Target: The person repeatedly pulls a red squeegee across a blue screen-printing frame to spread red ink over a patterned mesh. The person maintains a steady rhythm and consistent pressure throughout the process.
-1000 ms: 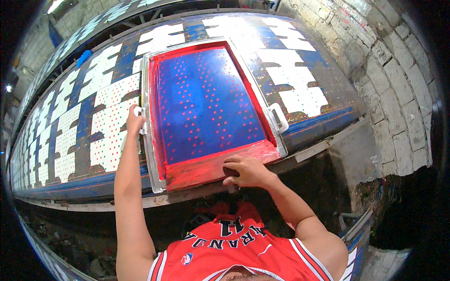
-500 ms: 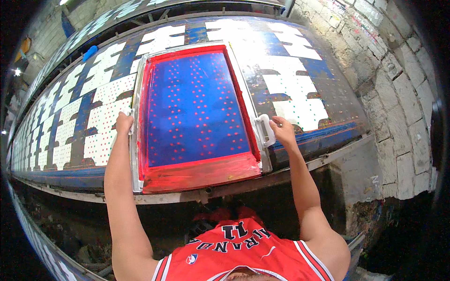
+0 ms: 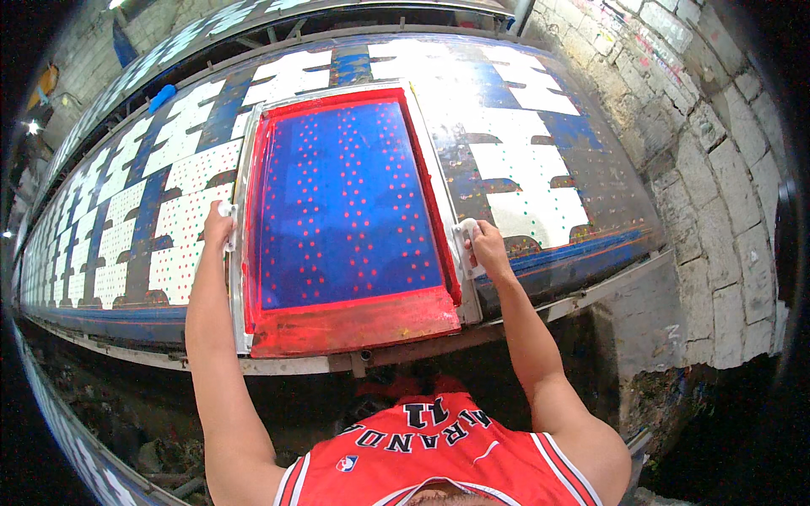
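Observation:
A screen printing frame (image 3: 413, 94) lies over the long table in front of me. Its blue mesh (image 3: 346, 202) carries several columns of small red dots, and red ink (image 3: 354, 327) coats the border, thickest along the near edge. My left hand (image 3: 218, 226) is closed around the white handle (image 3: 226, 209) on the frame's left side. On the opposite side, my right hand (image 3: 488, 250) wraps the other white handle (image 3: 467, 226). Fabric panels (image 3: 527, 148) with cut-out curved edges lie to the right of the frame, dotted green.
More white panels (image 3: 190, 202) with red or green dots run along the printing table (image 3: 582, 253) to the left and far side. A blue item (image 3: 162, 97) sits at its far edge. A block wall (image 3: 717, 211) rises at the right. Behind stands another table with panels.
The frame has shifted slightly toward me and to the left, with both hands moving along. My right hand's fingers have closed further around their handle.

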`<state>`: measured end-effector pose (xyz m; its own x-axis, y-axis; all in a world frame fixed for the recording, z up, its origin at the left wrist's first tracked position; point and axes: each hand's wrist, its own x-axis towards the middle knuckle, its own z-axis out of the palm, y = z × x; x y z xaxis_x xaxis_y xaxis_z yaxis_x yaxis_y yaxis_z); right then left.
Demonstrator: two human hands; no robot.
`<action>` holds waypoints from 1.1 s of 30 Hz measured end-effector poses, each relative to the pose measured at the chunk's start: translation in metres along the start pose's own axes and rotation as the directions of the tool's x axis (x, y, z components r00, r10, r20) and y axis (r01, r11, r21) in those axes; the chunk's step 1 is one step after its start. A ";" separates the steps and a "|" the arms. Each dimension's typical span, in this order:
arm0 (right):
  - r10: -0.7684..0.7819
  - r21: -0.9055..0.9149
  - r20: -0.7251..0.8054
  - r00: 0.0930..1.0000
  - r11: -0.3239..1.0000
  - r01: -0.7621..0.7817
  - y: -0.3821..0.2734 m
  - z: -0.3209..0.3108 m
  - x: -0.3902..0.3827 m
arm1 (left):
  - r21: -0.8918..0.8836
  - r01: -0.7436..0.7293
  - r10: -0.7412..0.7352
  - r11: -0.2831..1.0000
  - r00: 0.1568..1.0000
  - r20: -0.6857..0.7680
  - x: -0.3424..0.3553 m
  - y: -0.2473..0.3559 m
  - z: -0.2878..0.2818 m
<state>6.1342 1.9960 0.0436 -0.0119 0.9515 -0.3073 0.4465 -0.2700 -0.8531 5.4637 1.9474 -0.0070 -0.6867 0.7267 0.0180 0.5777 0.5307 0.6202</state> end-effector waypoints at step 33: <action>-0.098 0.060 -0.220 0.971 0.992 0.113 -0.030 -0.133 0.030 | -0.326 -0.081 0.084 0.942 0.996 -0.003 -0.019 0.173 -0.013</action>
<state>6.2396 2.0519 0.1162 0.1418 0.9823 -0.1223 0.3879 -0.1688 -0.9061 5.5709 2.0200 0.1108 -0.6371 0.7673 0.0725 0.4558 0.2993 0.8383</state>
